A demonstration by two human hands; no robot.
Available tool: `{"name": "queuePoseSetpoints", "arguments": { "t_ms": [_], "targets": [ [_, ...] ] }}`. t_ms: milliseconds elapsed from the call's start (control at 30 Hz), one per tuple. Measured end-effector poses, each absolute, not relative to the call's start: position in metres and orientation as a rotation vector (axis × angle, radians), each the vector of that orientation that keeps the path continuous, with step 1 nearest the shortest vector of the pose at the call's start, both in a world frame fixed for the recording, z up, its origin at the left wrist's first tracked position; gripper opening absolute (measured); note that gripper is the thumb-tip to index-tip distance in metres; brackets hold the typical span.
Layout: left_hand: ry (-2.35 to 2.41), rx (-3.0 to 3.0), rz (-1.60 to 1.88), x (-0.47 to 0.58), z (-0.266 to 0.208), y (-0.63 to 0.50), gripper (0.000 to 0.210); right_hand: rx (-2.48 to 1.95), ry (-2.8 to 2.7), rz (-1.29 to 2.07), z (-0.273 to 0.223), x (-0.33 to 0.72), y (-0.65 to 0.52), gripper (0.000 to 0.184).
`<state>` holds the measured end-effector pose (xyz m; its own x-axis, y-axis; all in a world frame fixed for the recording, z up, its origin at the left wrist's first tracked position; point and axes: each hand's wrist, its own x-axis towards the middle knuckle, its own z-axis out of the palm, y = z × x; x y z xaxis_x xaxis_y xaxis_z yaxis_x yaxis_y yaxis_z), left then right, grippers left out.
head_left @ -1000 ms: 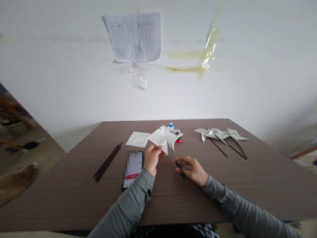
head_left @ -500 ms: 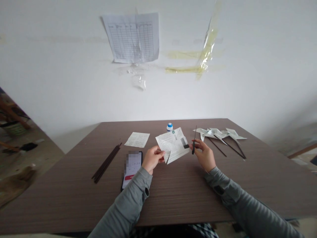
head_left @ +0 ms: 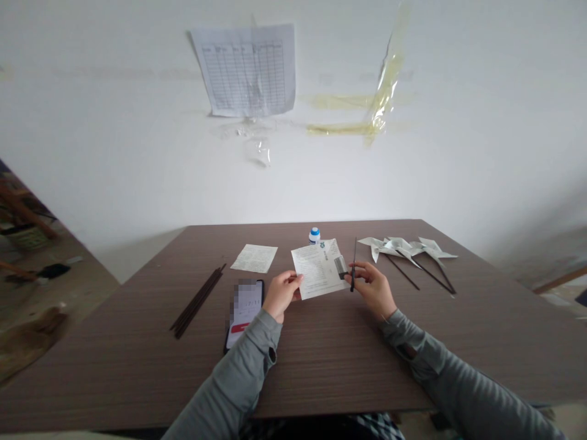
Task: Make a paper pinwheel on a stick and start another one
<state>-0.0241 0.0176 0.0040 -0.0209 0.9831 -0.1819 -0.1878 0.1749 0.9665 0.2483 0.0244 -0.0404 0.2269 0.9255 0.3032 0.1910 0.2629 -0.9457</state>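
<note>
Pinched at its lower left edge by my left hand [head_left: 283,295], a printed sheet of paper [head_left: 314,275] is held above the table. My right hand [head_left: 373,287] is closed on a pair of scissors [head_left: 353,269], blades pointing up, right at the sheet's right edge. The fingertips of that hand seem to touch the paper too. Behind the sheet stands a small white bottle with a blue cap [head_left: 314,233], its lower part covered by the paper. A second printed square of paper [head_left: 254,258] lies flat to the left.
Several dark sticks [head_left: 198,302] lie left of a phone [head_left: 244,315] with a lit screen. Paper pinwheels [head_left: 398,246] on dark sticks lie at the right back. The brown table [head_left: 321,373] meets a white wall carrying a taped printed form [head_left: 247,70].
The sheet has turned and flattened; its slit at the lower edge no longer shows. My right hand has moved slightly left with the scissors. My left hand stays nearly in place.
</note>
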Motion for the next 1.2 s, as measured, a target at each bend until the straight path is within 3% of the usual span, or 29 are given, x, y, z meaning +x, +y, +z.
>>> {"name": "queuePoseSetpoints", "arguments": {
  "t_ms": [100,400,900,1200],
  "targets": [
    [1.189,0.900,1.129,-0.022,0.006,0.014,0.043,-1.192,-1.184,0.718,-0.040,0.245,0.025,0.080],
    [1.124,0.858,1.101,-0.017,0.000,0.009,0.033,-1.192,-1.166,0.712,-0.037,0.238,0.021,0.080],
    [1.168,0.761,1.356,-0.012,0.010,0.010,0.039,-1.200,-1.375,0.709,-0.031,0.225,0.009,0.061],
    [1.121,0.829,1.223,0.000,0.010,0.000,0.028,-1.219,-1.307,0.689,-0.029,0.219,0.007,0.065]
  ]
}}
